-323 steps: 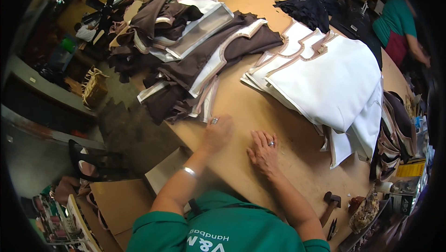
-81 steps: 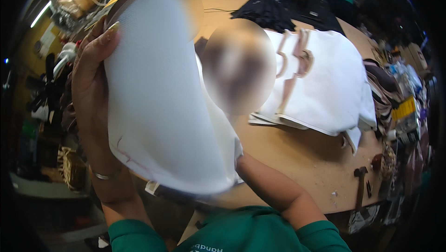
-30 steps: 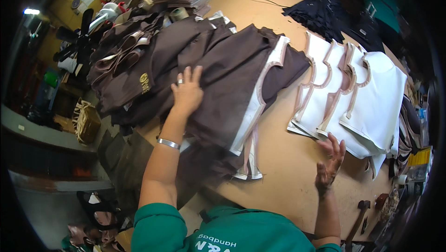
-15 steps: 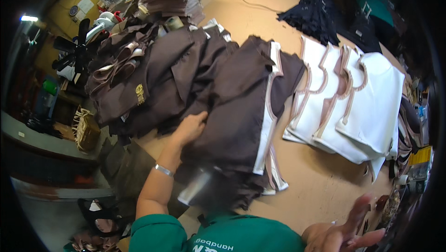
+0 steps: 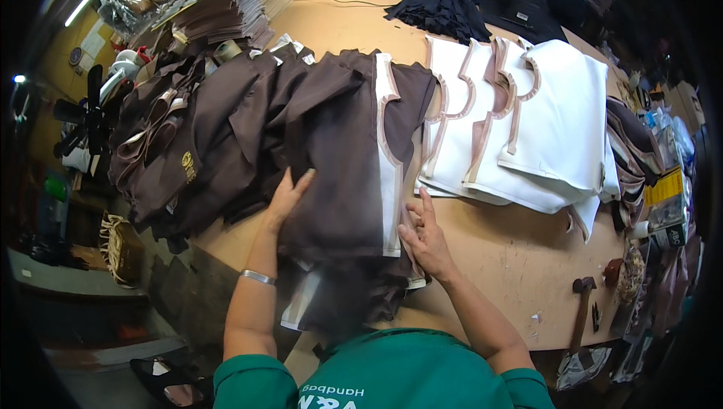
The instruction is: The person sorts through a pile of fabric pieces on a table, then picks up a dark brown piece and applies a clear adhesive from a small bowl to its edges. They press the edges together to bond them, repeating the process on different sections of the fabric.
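Note:
A dark brown fabric panel [image 5: 335, 183] lies on the table in front of me, with a white and beige trimmed strip [image 5: 388, 175] down its right side. My left hand [image 5: 286, 199] rests against the panel's left edge, thumb and fingers spread. At the trimmed right edge is my right hand [image 5: 426, 237], its fingers apart and touching or very near the layers there. I cannot tell whether either hand has cloth pinched. Below the panel, more brown pieces with pale edging hang toward my body, partly blurred.
A heap of brown fabric pieces [image 5: 226, 123] spreads to the left, one bearing a yellow emblem. White panels with beige-edged cutouts [image 5: 557, 123] overlap on the right. Black pieces [image 5: 444, 6] lie at the back. A hammer [image 5: 581, 311] sits near the table's right edge.
My right hand has come in from the lower right to the panel's right edge. My left hand's fingers have spread at the left edge. The whole view has shifted, moving things leftward.

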A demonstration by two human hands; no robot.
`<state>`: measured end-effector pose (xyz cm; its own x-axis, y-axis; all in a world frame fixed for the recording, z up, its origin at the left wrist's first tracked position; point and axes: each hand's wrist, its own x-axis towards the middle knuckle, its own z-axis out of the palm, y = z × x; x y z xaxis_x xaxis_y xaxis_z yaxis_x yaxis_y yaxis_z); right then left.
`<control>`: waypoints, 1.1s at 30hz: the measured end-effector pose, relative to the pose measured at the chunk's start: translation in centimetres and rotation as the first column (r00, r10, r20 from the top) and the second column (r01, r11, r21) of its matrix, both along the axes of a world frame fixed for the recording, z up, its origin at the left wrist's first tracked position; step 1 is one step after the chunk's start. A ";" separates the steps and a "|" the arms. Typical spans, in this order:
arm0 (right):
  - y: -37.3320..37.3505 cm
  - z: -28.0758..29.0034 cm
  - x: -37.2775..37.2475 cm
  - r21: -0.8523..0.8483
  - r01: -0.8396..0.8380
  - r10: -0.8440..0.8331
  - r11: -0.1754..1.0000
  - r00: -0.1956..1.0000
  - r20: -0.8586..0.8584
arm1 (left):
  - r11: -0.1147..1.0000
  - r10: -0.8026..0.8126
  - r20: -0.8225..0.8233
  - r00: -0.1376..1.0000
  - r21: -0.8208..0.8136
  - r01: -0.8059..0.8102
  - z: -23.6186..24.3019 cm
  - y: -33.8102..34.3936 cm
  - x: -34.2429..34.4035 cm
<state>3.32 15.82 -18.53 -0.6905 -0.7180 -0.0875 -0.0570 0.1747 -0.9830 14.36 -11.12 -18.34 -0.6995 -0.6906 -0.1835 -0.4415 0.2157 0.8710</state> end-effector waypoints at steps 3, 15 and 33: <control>1.0 0.2 -0.9 -0.021 0.045 -0.045 0.999 0.999 0.017 | 0.999 -0.021 -0.068 0.997 -0.037 0.018 -1.6 1.6 -0.9; 5.2 -3.2 -1.9 -0.108 0.266 -0.268 0.958 0.964 0.000 | 0.601 0.408 0.471 0.782 -0.783 0.158 2.0 -5.7 8.2; 4.6 -2.8 -1.6 -0.094 0.254 -0.258 0.963 0.966 -0.031 | 0.385 0.213 0.285 0.935 -0.904 0.187 4.0 -3.4 2.0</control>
